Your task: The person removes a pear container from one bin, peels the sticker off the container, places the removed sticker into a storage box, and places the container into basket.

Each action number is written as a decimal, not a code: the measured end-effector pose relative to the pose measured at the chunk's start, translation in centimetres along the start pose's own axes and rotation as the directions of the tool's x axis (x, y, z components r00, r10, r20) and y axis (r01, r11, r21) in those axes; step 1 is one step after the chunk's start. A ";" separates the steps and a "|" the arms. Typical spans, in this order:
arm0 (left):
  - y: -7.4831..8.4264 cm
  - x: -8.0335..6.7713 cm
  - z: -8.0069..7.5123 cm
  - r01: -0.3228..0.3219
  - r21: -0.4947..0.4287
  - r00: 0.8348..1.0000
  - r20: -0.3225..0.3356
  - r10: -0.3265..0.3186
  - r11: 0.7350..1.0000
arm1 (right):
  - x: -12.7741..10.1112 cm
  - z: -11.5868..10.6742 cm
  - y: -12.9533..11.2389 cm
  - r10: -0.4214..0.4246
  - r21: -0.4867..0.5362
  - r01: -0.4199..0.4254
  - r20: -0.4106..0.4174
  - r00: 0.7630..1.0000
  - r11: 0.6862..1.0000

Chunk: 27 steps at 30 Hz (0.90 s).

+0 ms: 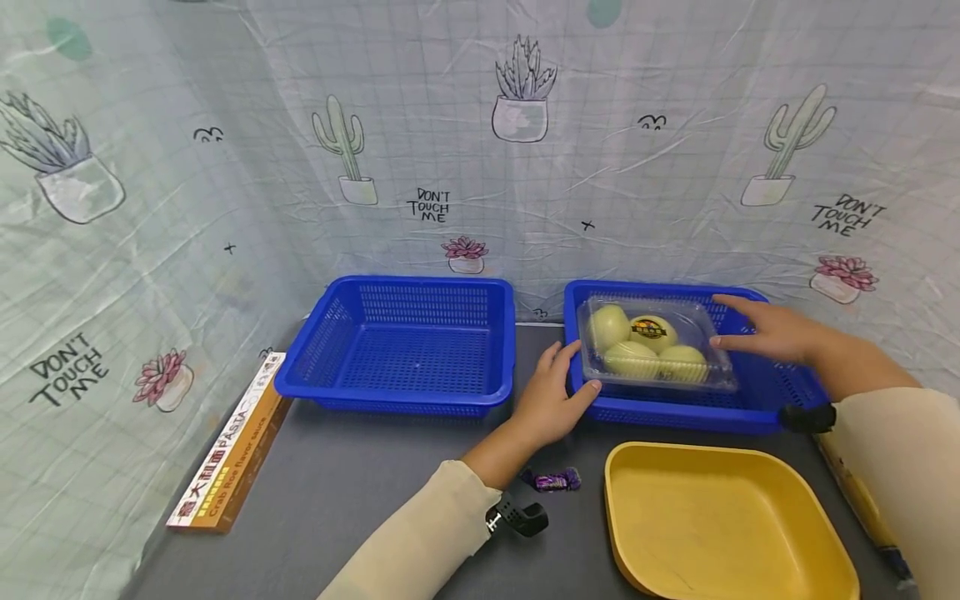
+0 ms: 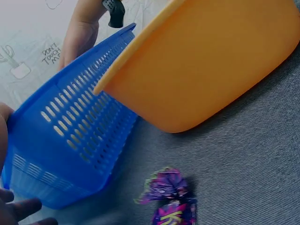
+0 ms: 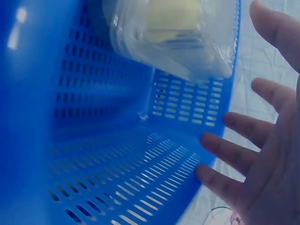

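Note:
A clear plastic box (image 1: 716, 367) of pale green round fruits (image 1: 633, 360) sits in the right-hand blue basket (image 1: 675, 415), tilted against its walls. My left hand (image 1: 547, 404) is at the basket's left rim, thumb and fingers spread beside the box. At the box's right side is my right hand (image 1: 776, 333), fingers extended. The right wrist view shows this hand (image 3: 262, 154) with its fingers apart near the basket wall, and the box (image 3: 187, 56) above the basket floor. Whether either hand touches the box is unclear.
Another blue basket (image 1: 420, 400) stands to the left, beside a pasta box (image 1: 232, 450). A purple-wrapped candy (image 1: 553, 481) lies near a yellow tray (image 1: 712, 517). A yellow package (image 1: 855, 483) is partly hidden under my right sleeve. A printed curtain (image 1: 622, 200) hangs behind.

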<state>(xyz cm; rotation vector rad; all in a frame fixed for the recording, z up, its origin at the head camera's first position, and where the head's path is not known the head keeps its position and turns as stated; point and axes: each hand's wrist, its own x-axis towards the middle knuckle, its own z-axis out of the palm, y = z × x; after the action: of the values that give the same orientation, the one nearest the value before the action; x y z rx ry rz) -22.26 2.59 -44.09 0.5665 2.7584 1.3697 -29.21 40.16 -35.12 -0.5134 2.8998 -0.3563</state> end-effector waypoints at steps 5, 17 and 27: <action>-0.8 0.2 0.5 0.014 -0.157 1.000 0.018 -0.011 0.987 | 0.4 -0.8 0.4 0.040 0.050 -0.043 0.064 0.997 0.998; -1.3 0.1 1.7 0.004 -0.315 1.000 0.031 0.006 0.949 | 2.0 -1.4 1.3 0.073 0.078 -0.083 0.130 0.989 0.993; -1.6 0.1 1.8 0.020 -0.323 0.999 0.040 -0.007 0.946 | 3.8 1.4 2.2 0.064 0.205 -0.097 0.159 0.985 0.974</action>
<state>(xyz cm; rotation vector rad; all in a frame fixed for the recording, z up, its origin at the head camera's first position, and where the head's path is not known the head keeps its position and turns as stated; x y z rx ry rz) -22.60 3.14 -46.44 0.5462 2.4238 1.7384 -33.07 40.50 -37.56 -0.3694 2.6849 -0.5802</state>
